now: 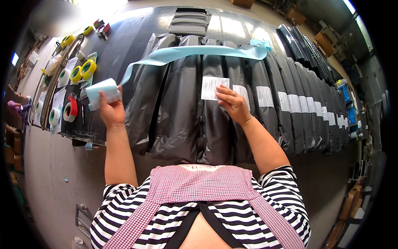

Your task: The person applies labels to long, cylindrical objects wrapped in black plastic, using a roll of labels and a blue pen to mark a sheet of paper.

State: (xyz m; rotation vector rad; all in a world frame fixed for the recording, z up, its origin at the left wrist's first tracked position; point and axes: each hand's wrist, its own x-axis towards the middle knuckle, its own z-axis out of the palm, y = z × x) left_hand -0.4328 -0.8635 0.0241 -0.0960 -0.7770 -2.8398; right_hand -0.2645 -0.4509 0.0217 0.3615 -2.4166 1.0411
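Observation:
My left hand [111, 110] is closed round a folded stack of labels [103, 92] with light blue backing, held above the table's left part. From it a long light blue backing strip [178, 54] runs rightward across the tops of several dark grey plastic packages [176, 108] lying side by side. My right hand [234, 103] rests with fingers apart on the right edge of a white printed label [210, 88], which lies on one of the middle packages. The packages to its right each bear a similar white label [264, 96]; the two leftmost show none.
Yellow tape rolls [88, 69], a red tape dispenser [70, 108] and a pen [83, 114] lie on the dark table [116, 45] at left. A stack of folded grey bags [188, 23] sits at the back. Black rolled material [296, 43] lies far right.

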